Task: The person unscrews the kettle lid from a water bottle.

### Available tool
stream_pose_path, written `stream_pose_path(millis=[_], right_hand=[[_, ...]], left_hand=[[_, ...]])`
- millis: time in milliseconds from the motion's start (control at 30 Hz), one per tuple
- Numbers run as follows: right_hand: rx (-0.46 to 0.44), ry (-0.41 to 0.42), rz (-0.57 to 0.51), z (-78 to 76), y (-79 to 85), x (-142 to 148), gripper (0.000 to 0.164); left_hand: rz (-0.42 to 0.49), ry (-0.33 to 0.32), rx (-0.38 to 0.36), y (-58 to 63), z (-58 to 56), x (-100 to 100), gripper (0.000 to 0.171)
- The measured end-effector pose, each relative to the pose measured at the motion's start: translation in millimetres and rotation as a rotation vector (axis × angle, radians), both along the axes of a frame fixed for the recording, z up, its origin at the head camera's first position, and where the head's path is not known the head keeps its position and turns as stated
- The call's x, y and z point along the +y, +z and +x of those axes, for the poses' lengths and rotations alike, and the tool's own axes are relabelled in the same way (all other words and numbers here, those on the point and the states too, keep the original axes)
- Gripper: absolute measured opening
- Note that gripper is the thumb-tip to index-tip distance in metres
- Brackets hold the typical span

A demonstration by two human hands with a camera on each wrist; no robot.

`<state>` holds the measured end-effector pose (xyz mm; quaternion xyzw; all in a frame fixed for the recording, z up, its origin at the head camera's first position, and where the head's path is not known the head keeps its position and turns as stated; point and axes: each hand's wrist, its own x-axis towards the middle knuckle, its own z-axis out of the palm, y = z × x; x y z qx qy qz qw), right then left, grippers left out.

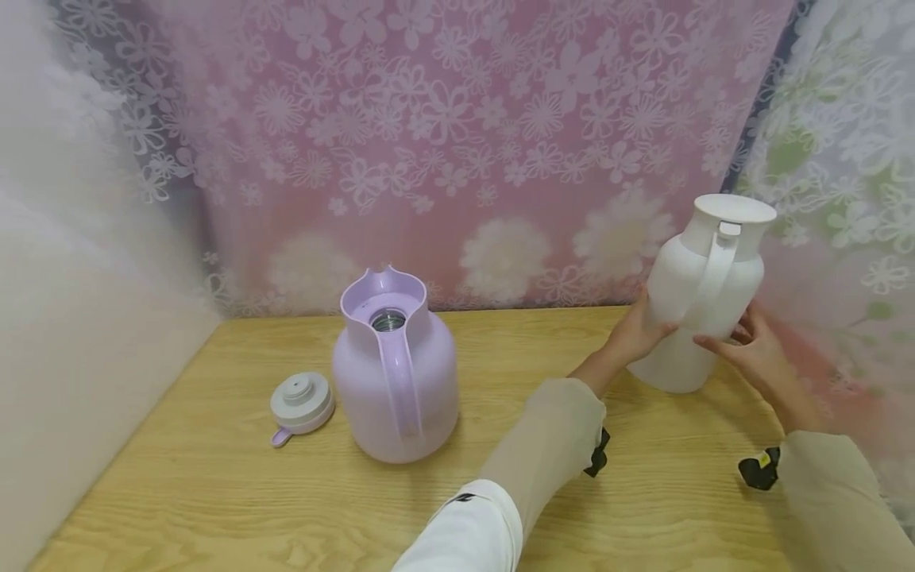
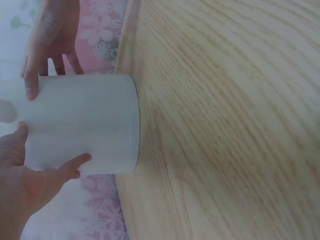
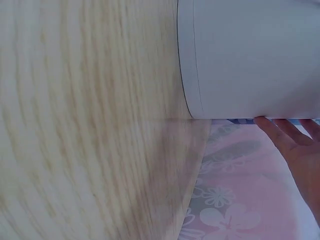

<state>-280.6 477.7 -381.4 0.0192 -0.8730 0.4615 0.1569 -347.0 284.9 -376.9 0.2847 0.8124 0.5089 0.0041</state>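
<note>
A white vacuum jug with a flat lid and a back handle stands upright on the table at the right in the head view. My left hand grips its left side, thumb across the front. From the right, my right hand holds it with the thumb on the front and fingers along the far side. In the left wrist view both hands flank the jug's lower body. The right wrist view shows fingertips against the jug's side. Parts of the fingers behind the jug are hidden.
A lilac vacuum jug stands lidless on the wooden table, its mouth uncovered. Left of it lies a grey stopper with a lilac tab. A flowered pink curtain hangs behind, and a pale wall bounds the left.
</note>
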Motion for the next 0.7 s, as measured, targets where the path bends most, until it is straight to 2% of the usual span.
stream_pose_path(millis=[100, 333, 700], right_hand=[[0.005, -0.001, 0.000, 0.7, -1.0, -1.3, 0.082], [-0.012, 0.004, -0.010, 5.0, -1.2, -5.0, 0.085], [-0.003, 0.030, -0.024, 10.7, 10.0, -20.2, 0.085]], left_hand=[[-0.013, 0.043, -0.007, -1.3, 2.7, -1.3, 0.079], [-0.033, 0.092, 0.004, -2.4, 9.9, -6.2, 0.078], [-0.039, 0.202, 0.034, 9.8, 28.6, -22.3, 0.077]])
